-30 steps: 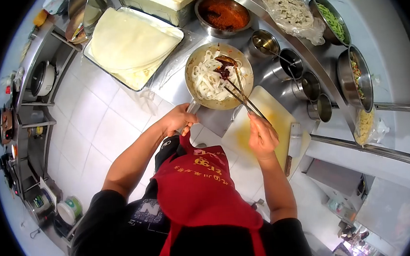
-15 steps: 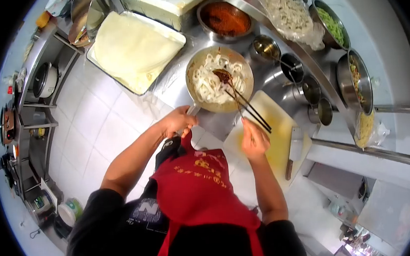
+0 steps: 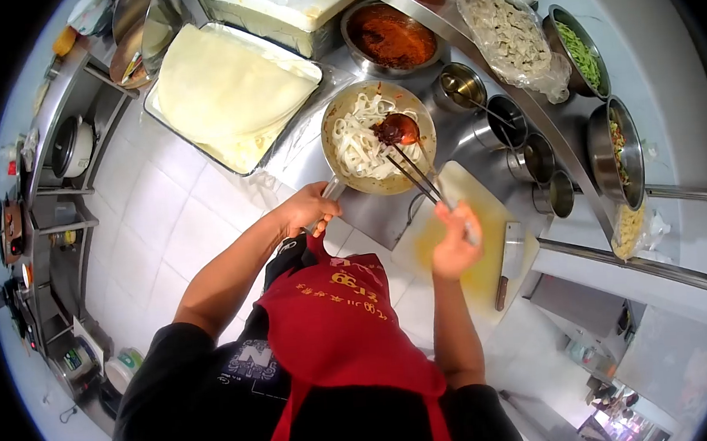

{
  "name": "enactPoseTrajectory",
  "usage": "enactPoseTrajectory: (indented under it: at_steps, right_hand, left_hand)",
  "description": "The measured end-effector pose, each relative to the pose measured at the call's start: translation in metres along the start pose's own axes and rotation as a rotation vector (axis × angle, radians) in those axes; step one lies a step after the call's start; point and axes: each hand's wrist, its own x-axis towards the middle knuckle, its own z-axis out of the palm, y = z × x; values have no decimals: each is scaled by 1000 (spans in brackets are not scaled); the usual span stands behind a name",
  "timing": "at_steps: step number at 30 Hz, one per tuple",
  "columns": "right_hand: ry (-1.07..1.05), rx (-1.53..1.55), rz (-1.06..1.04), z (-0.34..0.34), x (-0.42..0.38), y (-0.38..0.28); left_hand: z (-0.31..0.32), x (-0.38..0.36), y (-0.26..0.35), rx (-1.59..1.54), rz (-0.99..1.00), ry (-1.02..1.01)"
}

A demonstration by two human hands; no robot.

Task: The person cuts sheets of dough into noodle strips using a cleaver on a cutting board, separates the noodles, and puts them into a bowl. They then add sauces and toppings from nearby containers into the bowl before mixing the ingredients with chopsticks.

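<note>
Wide white noodles [image 3: 358, 142] lie in a metal pan [image 3: 337, 107] at the counter's edge. My left hand [image 3: 312, 209] is wrapped round the pan's handle [image 3: 334, 189]. To the right of the pan, my right hand [image 3: 456, 239] holds dark chopsticks [image 3: 416, 173] and the handle of a ladle, partly blurred. Inside the pan, the ladle's reddish bowl [image 3: 400, 128] rests over the noodles, with dark red sauce beside it at the chopstick tips.
A tray [image 3: 239, 167] of flat pale sheets stands left of the pan. Behind it is a bowl of red sauce [image 3: 390, 36]. A cutting board [image 3: 483, 199] with a cleaver [image 3: 510, 250] lies on the right, near several metal pots. A shelf holds more bowls.
My right hand has moved slightly right and turned. The ladle's bowl has tipped and shifted right, so its reddish surface shows. My left hand stays on the pan handle.
</note>
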Motion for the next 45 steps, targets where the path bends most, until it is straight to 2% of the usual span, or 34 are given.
enactPoseTrajectory:
  at_steps: [1, 2, 4, 5, 7, 12, 16, 19, 20, 22, 24, 25, 26, 27, 28, 29, 30, 31, 33, 34, 36, 37, 39, 40, 43, 45]
  right_hand:
    - [112, 133, 329, 9, 19, -22]
    - [121, 128, 323, 13, 35, -22]
    - [324, 333, 601, 22, 71, -19]
    - [331, 330, 594, 24, 87, -10]
    - [346, 596, 736, 34, 119, 16]
    - [221, 644, 630, 115, 201, 57]
    - [127, 462, 478, 177, 237, 120]
    - [107, 398, 558, 185, 236, 129]
    - [95, 329, 594, 177, 225, 116]
    - [-149, -141, 670, 139, 209, 109]
    - [-329, -496, 297, 83, 182, 89]
    - [-434, -392, 350, 55, 173, 46]
    - [-549, -284, 397, 29, 173, -30]
    - [-418, -561, 430, 15, 179, -122]
    - [-355, -451, -6, -33, 194, -115]
    - [-163, -296, 184, -63, 219, -138]
    - [-16, -734, 99, -76, 244, -180]
    - [-32, -813, 11, -117, 281, -182]
    - [-193, -1018, 232, -164, 341, -173]
    - [-201, -1009, 223, -169, 357, -163]
    - [-241, -1134, 397, -177, 381, -143]
    - [-258, -1123, 384, -180, 389, -129]
    - [-416, -1050, 513, -175, 413, -104]
    - [-439, -1144, 492, -168, 414, -103]
    - [-473, -1161, 389, -177, 432, -81]
    - [-571, -1321, 101, -185, 444, -80]
  left_hand:
    - [-3, 2, 1, 20, 5, -10]
    - [-7, 5, -1, 25, 7, -20]
    - [-15, 12, -5, 23, 20, -17]
    - [-18, 12, -4, 12, 20, -20]
    - [-22, 13, -3, 35, 13, -4]
    - [-47, 20, -4, 93, 15, -60]
    - [-59, 25, -3, 149, 48, -112]
    - [-47, 12, 16, 194, 9, -107]
    - [-52, 11, 12, 165, -1, -93]
    - [-53, 13, 9, 147, 17, -85]
    - [-47, 11, 15, 175, -64, -34]
    - [-48, 9, 14, 171, -47, -44]
    - [-48, 8, 12, 160, -28, -46]
    - [-48, 8, 10, 182, -21, -38]
    - [-45, 8, 12, 183, -17, -46]
    - [-43, 4, 13, 203, -17, -68]
    - [-41, 0, 13, 225, -19, -86]
    - [-24, 0, 16, 240, 6, -80]
    - [-7, -4, 15, 223, 14, -71]
    - [3, -8, 13, 201, 3, -70]
    - [33, -13, 8, 174, 2, -52]
    - [48, -18, 3, 152, -12, -49]
    - [82, -22, -2, 101, -36, -31]
    - [99, -23, -5, 63, -60, -36]
    - [140, -29, -29, -4, -14, 7]
    - [154, -27, -46, 19, 18, 1]
